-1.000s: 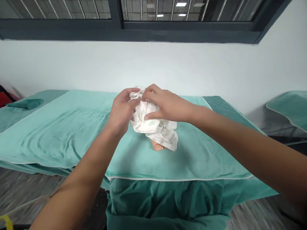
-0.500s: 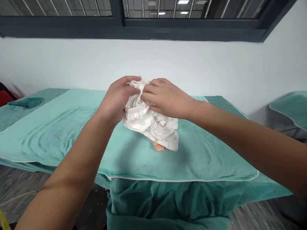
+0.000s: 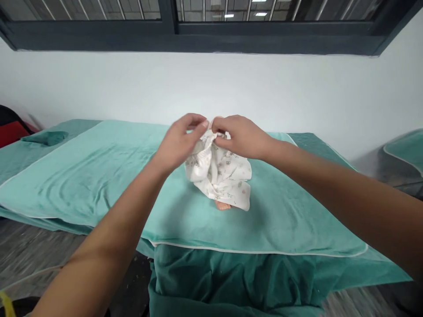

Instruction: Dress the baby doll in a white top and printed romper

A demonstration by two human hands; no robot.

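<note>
White baby clothes (image 3: 231,176) with a small print are bunched up over the green cover (image 3: 211,233). Below their lower edge shows a small flesh-coloured piece, which looks like part of a doll's limb (image 3: 223,205); the rest of it is hidden by cloth. At the upper left of the bundle, my left hand (image 3: 185,136) is closed, thumb and fingertips pinching the cloth. My right hand (image 3: 241,134) has curled fingers gripping the cloth's top edge, close to the left fingertips. Between the hands the fabric is pulled up into folds.
The padded cover runs across the bed, with a darker green cloth (image 3: 231,277) hanging at the front. Behind stands a white wall (image 3: 211,83) under a dark window frame (image 3: 231,39). A red and black item (image 3: 13,127) sits far left.
Both hands have drawn closer together at the top of the clothes. The gathered elastic band seen earlier is now folded out of view. The view has shifted slightly.
</note>
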